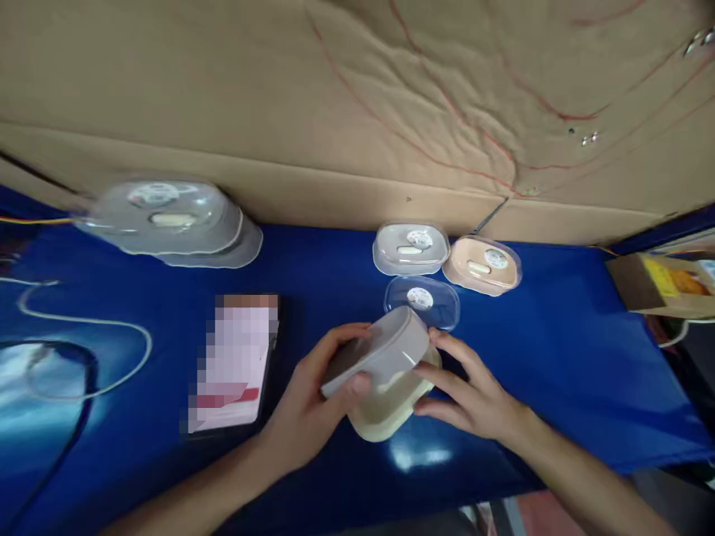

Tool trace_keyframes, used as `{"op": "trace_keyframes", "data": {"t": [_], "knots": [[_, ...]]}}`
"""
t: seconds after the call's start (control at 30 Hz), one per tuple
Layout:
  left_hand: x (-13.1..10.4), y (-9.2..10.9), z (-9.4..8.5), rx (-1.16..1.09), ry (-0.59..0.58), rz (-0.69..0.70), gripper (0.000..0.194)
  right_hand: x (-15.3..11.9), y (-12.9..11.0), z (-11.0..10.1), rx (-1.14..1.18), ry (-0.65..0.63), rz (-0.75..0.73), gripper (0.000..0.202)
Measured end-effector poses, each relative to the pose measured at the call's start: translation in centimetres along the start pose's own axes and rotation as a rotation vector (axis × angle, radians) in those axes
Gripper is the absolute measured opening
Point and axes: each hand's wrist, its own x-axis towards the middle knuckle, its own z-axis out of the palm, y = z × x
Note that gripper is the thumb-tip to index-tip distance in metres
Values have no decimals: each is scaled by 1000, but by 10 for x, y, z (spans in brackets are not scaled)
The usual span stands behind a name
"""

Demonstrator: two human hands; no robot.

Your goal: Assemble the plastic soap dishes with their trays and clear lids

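My left hand grips a grey oblong container, tilted, that rests on top of a cream container. My right hand holds the cream container from its right side, fingers spread along its wall. Both containers hover just above the blue table surface near its front edge. Right behind them lies a clear lid with a round sticker.
Further back stand a grey lidded container and a pink lidded container. A stack of clear lids lies at the back left. A phone lies left of my hands. Cardboard walls the back; a cardboard box sits right.
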Motion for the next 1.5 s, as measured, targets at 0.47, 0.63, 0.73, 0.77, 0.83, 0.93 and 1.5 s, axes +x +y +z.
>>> {"op": "trace_keyframes", "data": {"t": [0.47,0.63,0.73,0.77,0.83,0.93,1.5], "knots": [[-1,2,-3,267,17,98,51,4,1,1,80,110,82,18],[4,4,-9,424,126,199,41,8,-7,1,55,-52,-76,22],[7,4,-11,554,150,217,48,5,-16,7,24,-166,-174,27],[7,4,-11,592,137,224,50,4,-20,8,17,-189,-192,29],[7,2,-9,663,85,251,52,2,-26,9,20,-201,-214,35],[5,-1,-4,773,-5,358,49,-1,-34,4,92,-104,-259,48],[4,-15,-1,964,-91,533,41,2,-42,6,208,-191,-276,25]]}}
